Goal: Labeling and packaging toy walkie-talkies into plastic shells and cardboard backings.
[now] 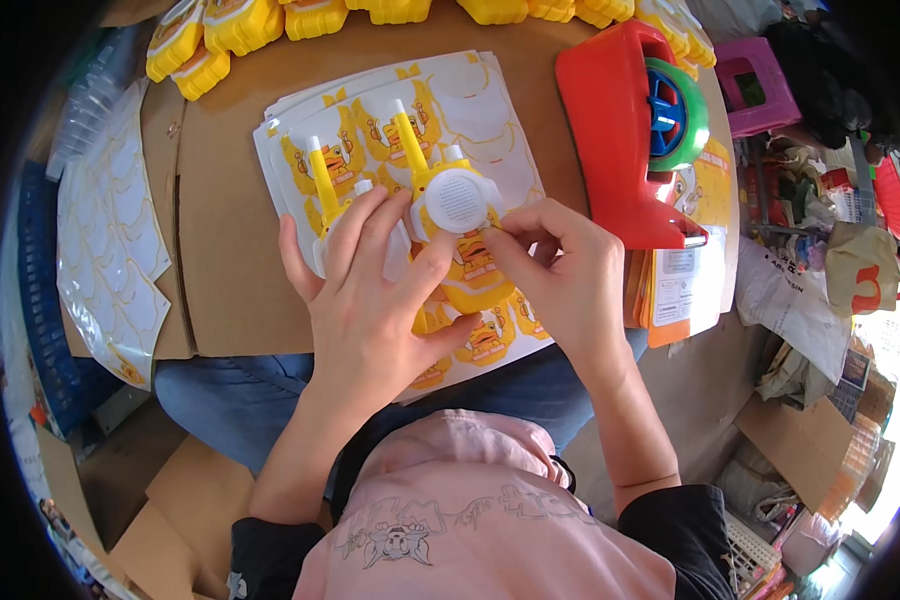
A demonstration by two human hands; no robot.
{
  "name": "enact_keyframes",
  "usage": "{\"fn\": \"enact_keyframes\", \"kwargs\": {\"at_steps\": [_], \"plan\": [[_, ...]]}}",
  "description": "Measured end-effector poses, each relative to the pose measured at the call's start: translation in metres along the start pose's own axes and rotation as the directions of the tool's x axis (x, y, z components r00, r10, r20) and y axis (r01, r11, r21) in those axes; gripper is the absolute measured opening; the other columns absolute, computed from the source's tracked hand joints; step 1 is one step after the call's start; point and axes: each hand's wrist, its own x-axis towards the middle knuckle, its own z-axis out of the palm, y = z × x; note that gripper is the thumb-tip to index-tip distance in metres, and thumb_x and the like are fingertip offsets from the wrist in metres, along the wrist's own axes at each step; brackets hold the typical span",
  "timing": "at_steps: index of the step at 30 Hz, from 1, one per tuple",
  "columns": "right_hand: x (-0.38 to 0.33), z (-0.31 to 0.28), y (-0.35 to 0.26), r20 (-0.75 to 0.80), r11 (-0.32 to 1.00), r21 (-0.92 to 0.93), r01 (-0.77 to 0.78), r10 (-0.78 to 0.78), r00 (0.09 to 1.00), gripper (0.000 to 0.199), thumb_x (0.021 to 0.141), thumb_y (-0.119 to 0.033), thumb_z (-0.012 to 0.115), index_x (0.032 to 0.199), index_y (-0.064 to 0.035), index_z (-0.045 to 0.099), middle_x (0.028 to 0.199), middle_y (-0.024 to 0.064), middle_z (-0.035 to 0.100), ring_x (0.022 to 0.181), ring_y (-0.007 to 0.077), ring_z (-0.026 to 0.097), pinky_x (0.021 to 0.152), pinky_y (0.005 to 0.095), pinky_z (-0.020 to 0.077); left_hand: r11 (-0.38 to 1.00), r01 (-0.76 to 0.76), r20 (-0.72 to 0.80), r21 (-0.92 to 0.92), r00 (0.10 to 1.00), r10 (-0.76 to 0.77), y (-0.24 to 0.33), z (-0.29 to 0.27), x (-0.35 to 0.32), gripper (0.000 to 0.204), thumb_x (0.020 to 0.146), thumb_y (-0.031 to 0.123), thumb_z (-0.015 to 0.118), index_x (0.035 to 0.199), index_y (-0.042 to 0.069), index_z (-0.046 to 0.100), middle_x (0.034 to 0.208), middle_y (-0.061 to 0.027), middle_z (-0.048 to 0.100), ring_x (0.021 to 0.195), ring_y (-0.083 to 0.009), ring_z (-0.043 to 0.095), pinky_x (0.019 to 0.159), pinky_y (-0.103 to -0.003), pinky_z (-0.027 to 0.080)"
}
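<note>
A yellow toy walkie-talkie point(477, 291) with a duck picture lies on a stack of sticker sheets point(475, 95); its antenna points away from me. A round white sticker point(457, 200) with small print sits over its upper part. My right hand point(560, 270) is closed, thumb and forefinger pinched at the toy's right edge, beside the sticker. My left hand point(365, 290) is spread, its forefinger on the toy's left side. Under its other fingers lies a second yellow toy walkie-talkie point(324, 185), partly hidden by them.
A red tape dispenser point(605, 130) with a green-and-blue roll stands at the right of the cardboard-topped table point(225, 240). Yellow toy pieces point(245, 25) line the far edge. More sticker sheets point(110, 240) lie at left; orange and white papers point(678, 290) lie at right.
</note>
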Motion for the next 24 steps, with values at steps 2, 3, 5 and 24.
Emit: {"fn": "enact_keyframes", "kwargs": {"at_steps": [2, 3, 5, 24], "plan": [[0.002, -0.001, -0.002, 0.012, 0.991, -0.128, 0.044, -0.043, 0.999, 0.011, 0.075, -0.012, 0.07, 0.074, -0.004, 0.063, 0.069, 0.0057, 0.064, 0.057, 0.0178, 0.063, 0.05, 0.027, 0.0463, 1.0, 0.001, -0.007, -0.001, 1.0, -0.001, 0.001, 0.0, 0.0, 0.06, 0.058, 0.04, 0.08, 0.112, 0.02, 0.061, 0.124, -0.0096, 0.052, 0.125, -0.0267, 0.041, 0.106, -0.059, 0.007], [0.002, -0.002, -0.004, 0.01, 0.991, -0.128, 0.046, -0.045, 0.999, 0.011, 0.075, -0.012, 0.07, 0.074, -0.004, 0.063, 0.069, 0.0057, 0.064, 0.057, 0.0178, 0.063, 0.05, 0.027, 0.0463, 1.0, 0.002, -0.008, 0.003, 1.0, -0.002, 0.001, 0.001, 0.0, 0.059, 0.059, 0.04, 0.08, 0.112, 0.021, 0.061, 0.124, -0.0097, 0.052, 0.125, -0.0266, 0.041, 0.106, -0.059, 0.007], [0.001, -0.003, -0.009, -0.014, 0.927, -0.348, 0.137, -0.152, 0.988, 0.014, 0.075, -0.018, 0.071, 0.072, -0.0068, 0.063, 0.066, 0.0032, 0.062, 0.056, 0.02, 0.061, 0.047, 0.0298, 0.0448, 1.0, 0.002, -0.012, 0.009, 1.0, -0.002, 0.001, 0.001, -0.001, 0.058, 0.059, 0.039, 0.08, 0.112, 0.021, 0.062, 0.124, -0.0099, 0.052, 0.125, -0.0265, 0.041, 0.106, -0.059, 0.007], [-0.005, -0.004, 0.009, 0.142, 0.992, 0.128, -0.002, -0.017, 0.99, 0.061, 0.066, -0.012, 0.082, 0.118, -0.0058, 0.049, 0.084, 0.004, 0.052, 0.058, 0.0056, 0.05, 0.051, 0.0195, 0.043, 0.998, -0.018, -0.02, 0.06, 1.0, 0.019, 0.004, 0.003, -0.008, 0.05, 0.067, 0.04, 0.075, 0.113, 0.024, 0.063, 0.133, -0.0071, 0.049, 0.13, -0.0247, 0.037, 0.107, -0.058, 0.001]]}}
